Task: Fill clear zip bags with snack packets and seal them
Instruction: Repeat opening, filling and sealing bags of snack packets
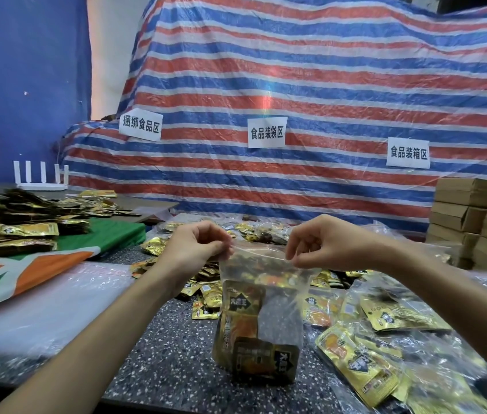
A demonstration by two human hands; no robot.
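A clear zip bag (281, 309) hangs upright over the speckled table (170, 348), its bottom near the surface. Inside it lie gold snack packets (254, 342) stacked toward the lower left. My left hand (197, 249) pinches the bag's top strip at its left end. My right hand (323, 243) pinches the same strip at its right end. Whether the zip between the two hands is closed cannot be told.
Loose gold packets (206, 297) lie behind the bag, and filled clear bags (385, 339) spread to the right. More packets pile on the left (21, 216) beside a green, orange and white cloth (57, 261). Brown cartons (475, 219) stack at far right. A striped tarp (296, 100) rises behind.
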